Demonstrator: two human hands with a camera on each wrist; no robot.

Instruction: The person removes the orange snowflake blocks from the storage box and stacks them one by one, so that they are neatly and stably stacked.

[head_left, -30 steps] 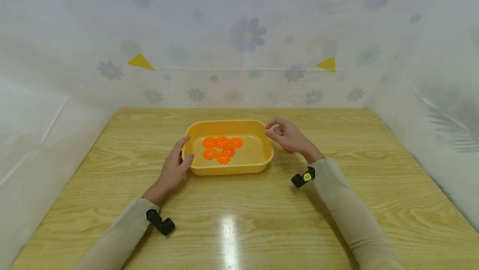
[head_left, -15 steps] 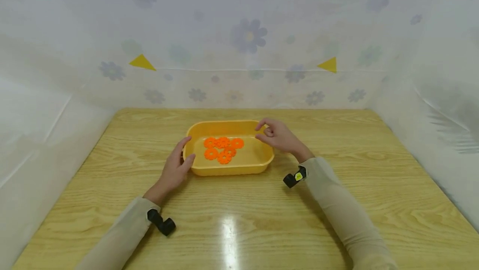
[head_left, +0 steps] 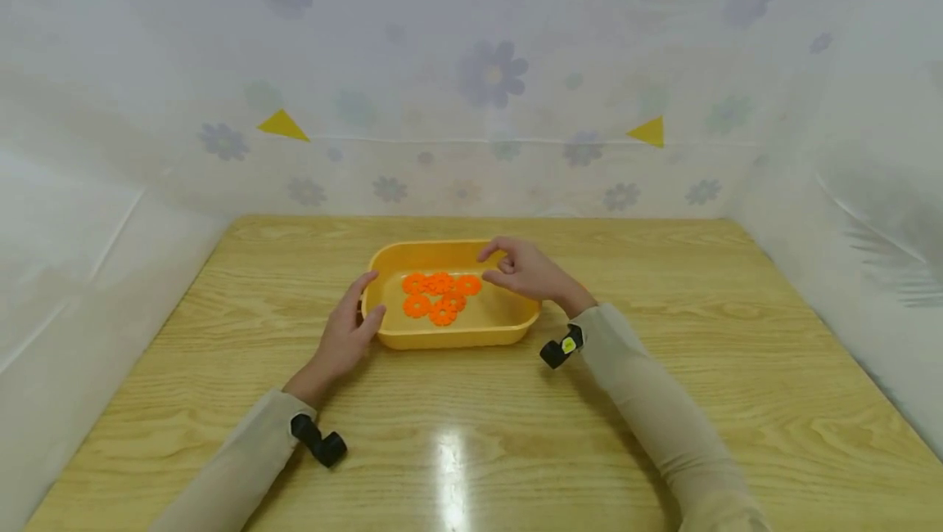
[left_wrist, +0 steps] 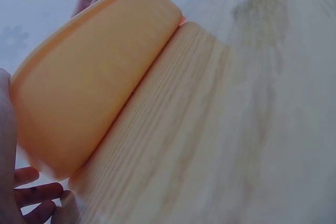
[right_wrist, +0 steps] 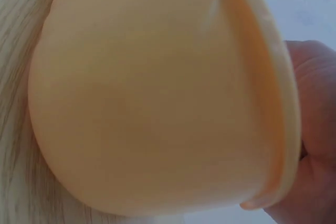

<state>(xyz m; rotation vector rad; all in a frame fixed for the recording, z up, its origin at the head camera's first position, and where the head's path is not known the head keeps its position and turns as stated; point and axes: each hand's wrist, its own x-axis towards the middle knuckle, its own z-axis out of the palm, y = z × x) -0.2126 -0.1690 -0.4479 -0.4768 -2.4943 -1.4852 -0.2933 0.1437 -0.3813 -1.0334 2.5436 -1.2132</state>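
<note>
A yellow plastic tub (head_left: 457,339) stands on the wooden table, with several orange flower-shaped plastic discs (head_left: 417,306) lying flat in its left half. My left hand (head_left: 342,340) grips the tub's left end, thumb and index finger over the rim. In the left wrist view its other fingers (left_wrist: 37,195) lie at the foot of the outer wall. My right hand (head_left: 526,270) hovers over the right part of the tub, thumb and index finger curved and apart, with nothing visible between them. The right wrist view shows this hand partly hidden behind the tub's wall.
The wood-grain table (head_left: 457,401) extends around the tub. A flower-print sheet (head_left: 471,90) with two yellow triangles (head_left: 283,126) rises behind it. A small orange bit (left_wrist: 182,20) shows past the tub's far corner in the left wrist view.
My right hand has moved left, from beside the tub's right rim to over its inside. The orange piece seen under that wrist is now hidden. My left hand stays at the tub's left end.
</note>
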